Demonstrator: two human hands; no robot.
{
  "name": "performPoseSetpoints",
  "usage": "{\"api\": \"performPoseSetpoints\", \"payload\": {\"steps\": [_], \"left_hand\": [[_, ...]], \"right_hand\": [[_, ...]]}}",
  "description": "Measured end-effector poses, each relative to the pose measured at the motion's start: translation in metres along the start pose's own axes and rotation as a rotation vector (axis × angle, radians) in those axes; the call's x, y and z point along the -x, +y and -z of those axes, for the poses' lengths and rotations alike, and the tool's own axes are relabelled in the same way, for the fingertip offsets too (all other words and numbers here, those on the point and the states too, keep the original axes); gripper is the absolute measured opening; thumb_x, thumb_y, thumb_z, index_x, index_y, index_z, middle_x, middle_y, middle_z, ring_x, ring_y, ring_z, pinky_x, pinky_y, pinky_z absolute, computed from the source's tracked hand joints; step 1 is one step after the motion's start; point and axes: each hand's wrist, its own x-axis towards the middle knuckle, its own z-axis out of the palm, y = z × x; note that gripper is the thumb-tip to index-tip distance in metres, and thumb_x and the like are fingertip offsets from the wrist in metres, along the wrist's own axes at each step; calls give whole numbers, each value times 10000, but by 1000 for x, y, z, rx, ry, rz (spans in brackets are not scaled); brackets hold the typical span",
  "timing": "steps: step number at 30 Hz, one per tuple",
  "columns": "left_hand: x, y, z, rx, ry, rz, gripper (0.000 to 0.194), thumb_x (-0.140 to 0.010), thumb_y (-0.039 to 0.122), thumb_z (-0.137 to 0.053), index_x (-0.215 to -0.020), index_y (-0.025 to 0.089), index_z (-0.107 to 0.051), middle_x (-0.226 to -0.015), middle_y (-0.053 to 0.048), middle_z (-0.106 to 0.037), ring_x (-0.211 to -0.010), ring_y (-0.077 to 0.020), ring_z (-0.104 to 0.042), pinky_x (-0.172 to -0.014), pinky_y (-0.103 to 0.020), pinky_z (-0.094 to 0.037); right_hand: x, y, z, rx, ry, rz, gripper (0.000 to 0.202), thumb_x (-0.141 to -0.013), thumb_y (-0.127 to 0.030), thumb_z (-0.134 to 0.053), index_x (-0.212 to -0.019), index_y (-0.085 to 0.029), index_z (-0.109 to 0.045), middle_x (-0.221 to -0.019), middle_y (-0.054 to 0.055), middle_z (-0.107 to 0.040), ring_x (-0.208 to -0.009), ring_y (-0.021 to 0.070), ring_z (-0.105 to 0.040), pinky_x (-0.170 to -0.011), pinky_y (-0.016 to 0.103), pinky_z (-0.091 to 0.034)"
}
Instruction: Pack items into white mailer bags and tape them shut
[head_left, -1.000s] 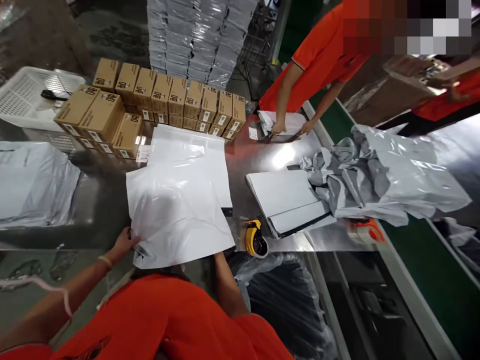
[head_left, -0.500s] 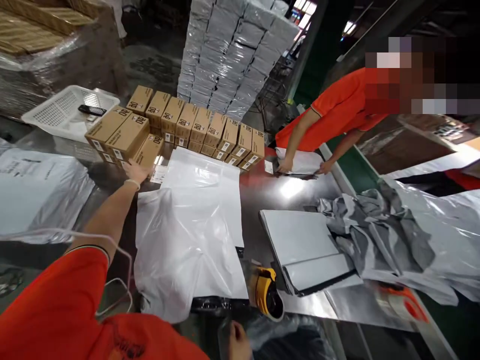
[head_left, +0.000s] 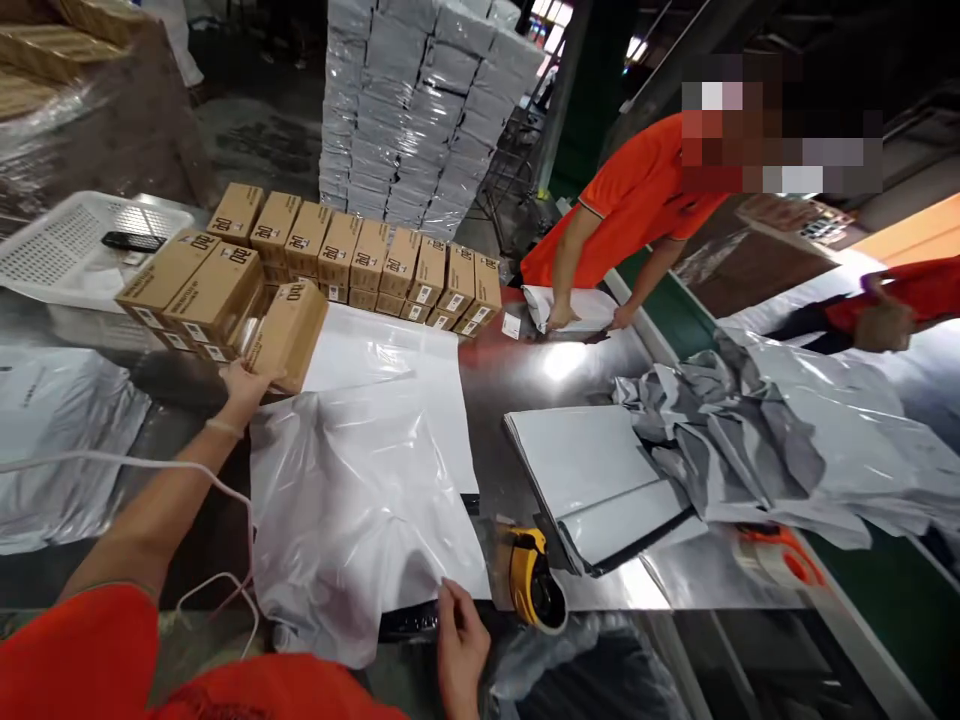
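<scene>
The left hand (head_left: 244,385) is gripping a brown cardboard box (head_left: 289,333), tilting it at the 10 o'clock edge of the white plastic mailer bag (head_left: 367,470) lying on the shiny steel worktop (head_left: 555,365). The right hand (head_left: 461,640) is pinching the bag's 6 o'clock edge, just beside a yellow tape dispenser (head_left: 531,585). At 1 o'clock, a co-worker's hands (head_left: 559,318) are pressing a folded white bag (head_left: 574,305).
</scene>
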Motion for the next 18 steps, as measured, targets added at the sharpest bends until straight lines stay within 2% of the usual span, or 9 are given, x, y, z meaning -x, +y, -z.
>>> {"api": "performPoseSetpoints", "payload": {"steps": [2,5,7,9,11,13,15,17,18], "left_hand": [[59,-17,5,15,-24,-20,858,-681,235,-1084,-1414,105,-658,-1374,-102,-581,-1297,-317,-676,-1250,-594,-628],[168,-55,-14,182,-214,-209,1003,-619,364,-1121,-1499,214,-663,-1370,-93,-598,-1228,-316,-720,-1011,-493,-737],[236,-79,-35,242,-366,-377,1080,-660,409,-1120,-1608,268,-621,-1427,-124,-607,-1316,-361,-720,-991,-513,-755],[288,-95,-48,220,-480,-590,1195,-716,399,-1120,-1755,275,-542,-1511,-169,-593,-1431,-410,-689,-1128,-624,-729],[318,-108,-46,118,-603,-762,1357,-727,423,-1163,-1868,247,-450,-1612,-229,-558,-1544,-471,-626,-1251,-726,-653],[329,-127,-32,-19,-774,-907,1434,-689,505,-1217,-1877,199,-475,-1725,-292,-499,-1642,-538,-546,-1288,-760,-612],[330,-154,-12,-187,-909,-1060,985,-855,469,-1139,-1697,195,-707,-1850,-303,-429,-1767,-560,-416,-1372,-766,-525],[332,-183,8,-367,-1020,-1222,418,-960,344,-1043,-1327,212,-894,-1878,-239,-486,-1821,-527,-363,-1435,-765,-434],[334,-195,16,-460,-1048,-1287,237,-965,300,-1021,-1158,214,-914,-1866,-210,-537,-1822,-518,-371,-1457,-783,-378]], "right_hand": [[-20,-26,-37,-187,-148,2,865,-888,-927,-853,-1308,-174,-922,-1090,175,-885,-1030,372,-856,-914,463,-735],[-43,-75,-86,-478,-279,48,1293,-755,-906,-946,-1814,-251,-597,-1657,254,-721,-1460,437,-752,-1150,619,-693],[-47,-104,-101,-612,-320,51,1460,-725,-865,-956,-1931,-291,-368,-1841,259,-553,-1582,443,-669,-1227,660,-648],[-45,-120,-95,-676,-226,40,1429,-757,-772,-954,-1936,-317,-288,-1849,229,-550,-1574,394,-658,-1292,630,-607],[-46,-118,-70,-708,-117,14,1308,-759,-670,-945,-1880,-305,-378,-1764,195,-644,-1507,363,-686,-1326,609,-577],[-51,-99,-26,-702,-64,-33,1235,-686,-609,-951,-1788,-265,-512,-1634,181,-737,-1414,370,-727,-1305,607,-587],[-57,-70,28,-644,-49,-66,1232,-619,-568,-976,-1743,-258,-577,-1556,166,-777,-1358,376,-749,-1247,586,-622],[-58,-38,85,-567,-58,-68,1223,-591,-550,-1002,-1715,-258,-618,-1506,153,-800,-1328,375,-763,-1186,552,-649],[-55,-23,110,-533,-72,-72,1192,-587,-549,-1012,-1684,-255,-651,-1469,149,-817,-1302,375,-773,-1153,538,-659]]}}
